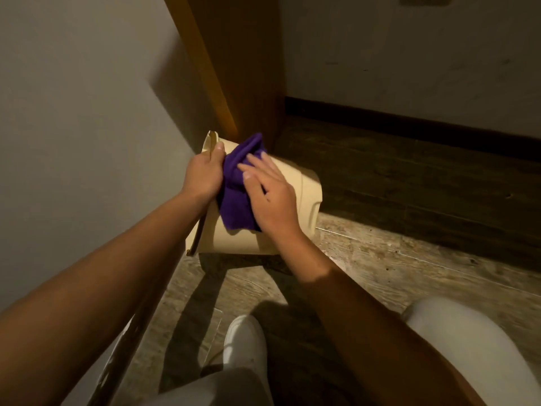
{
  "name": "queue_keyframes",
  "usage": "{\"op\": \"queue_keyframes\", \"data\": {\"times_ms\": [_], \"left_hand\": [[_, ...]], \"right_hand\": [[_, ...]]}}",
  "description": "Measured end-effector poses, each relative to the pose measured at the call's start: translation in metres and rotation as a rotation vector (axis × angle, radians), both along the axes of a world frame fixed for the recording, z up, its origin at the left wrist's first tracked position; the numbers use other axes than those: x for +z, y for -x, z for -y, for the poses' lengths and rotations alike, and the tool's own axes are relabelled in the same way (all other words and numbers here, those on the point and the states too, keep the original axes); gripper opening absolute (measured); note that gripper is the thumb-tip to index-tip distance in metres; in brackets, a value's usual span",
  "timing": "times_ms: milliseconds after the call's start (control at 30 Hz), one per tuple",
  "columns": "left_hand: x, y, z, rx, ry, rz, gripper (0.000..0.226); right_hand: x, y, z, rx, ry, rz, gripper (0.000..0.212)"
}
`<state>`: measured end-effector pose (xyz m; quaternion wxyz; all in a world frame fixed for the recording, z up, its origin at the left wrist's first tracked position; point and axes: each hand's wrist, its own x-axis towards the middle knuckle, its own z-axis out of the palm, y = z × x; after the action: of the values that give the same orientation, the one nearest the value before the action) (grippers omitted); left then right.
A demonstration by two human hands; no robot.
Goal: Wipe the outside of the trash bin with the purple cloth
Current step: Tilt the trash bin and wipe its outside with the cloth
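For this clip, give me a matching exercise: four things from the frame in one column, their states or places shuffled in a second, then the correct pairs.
Column 1:
1. left hand
2. right hand
3. purple cloth
4. trash bin

Column 2:
A. tipped on its side on the floor
B. lies flat on the cloth, fingers straight
C. draped over the bin's outer wall
D. grips the bin's rim, thumb on top

Pairs: 1-D, 2-B, 3-C, 4-A

Left hand [205, 174] curled gripping, right hand [270, 194] flat, fingers extended.
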<state>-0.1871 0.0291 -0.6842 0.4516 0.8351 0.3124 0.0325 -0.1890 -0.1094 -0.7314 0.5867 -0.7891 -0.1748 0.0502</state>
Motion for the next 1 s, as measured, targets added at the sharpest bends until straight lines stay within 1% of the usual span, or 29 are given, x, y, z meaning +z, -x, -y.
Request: {"op": "queue_keyframes", "data": {"times_ms": [67,133,200,233,300,367,433,533,600,700,800,867,1000], "left_hand": [[0.001,0.001,-0.002,-0.011,0.042,0.015,0.055],[0.001,0.0,-0.004,0.015,0.064,0.006,0.054],[-0.001,0.0,-0.005,0.047,0.154,-0.002,0.05],[-0.002,0.0,-0.005,0.053,0.237,0.004,0.047],[-0.003,0.004,-0.006,0.046,0.4,0.014,0.04],[-0.007,0.007,-0.008,-0.003,0.492,0.023,0.035],[-0.01,0.012,-0.012,-0.082,0.524,0.024,0.033],[-0.014,0.018,-0.013,-0.162,0.556,0.007,0.041],[-0.013,0.02,-0.01,-0.17,0.506,0.03,0.044],[-0.013,0.021,0.0,-0.177,0.323,0.082,0.044],[-0.014,0.023,0.003,-0.155,0.19,0.094,0.035],[-0.014,0.024,0.003,-0.148,0.155,0.084,0.03],[-0.019,0.028,0.001,-0.088,0.137,0.069,0.027]], "right_hand": [[-0.003,0.004,0.001,0.054,0.042,0.053,0.035],[-0.009,0.001,0.007,0.071,0.178,0.179,0.038],[-0.014,0.0,0.012,0.051,0.323,0.286,0.042],[-0.015,-0.001,0.011,0.037,0.388,0.318,0.047],[-0.015,0.0,0.004,-0.013,0.538,0.386,0.065],[-0.015,0.0,-0.004,-0.064,0.656,0.458,0.077],[-0.016,-0.003,-0.006,-0.064,0.658,0.488,0.078],[-0.021,-0.008,-0.003,-0.038,0.602,0.546,0.07],[-0.023,-0.01,-0.006,-0.048,0.622,0.575,0.063],[-0.028,-0.014,-0.007,-0.091,0.64,0.559,0.059],[-0.034,-0.022,-0.006,-0.15,0.595,0.519,0.053],[-0.038,-0.028,-0.006,-0.193,0.593,0.478,0.049],[-0.052,-0.043,0.007,-0.247,0.605,0.342,0.046]]}}
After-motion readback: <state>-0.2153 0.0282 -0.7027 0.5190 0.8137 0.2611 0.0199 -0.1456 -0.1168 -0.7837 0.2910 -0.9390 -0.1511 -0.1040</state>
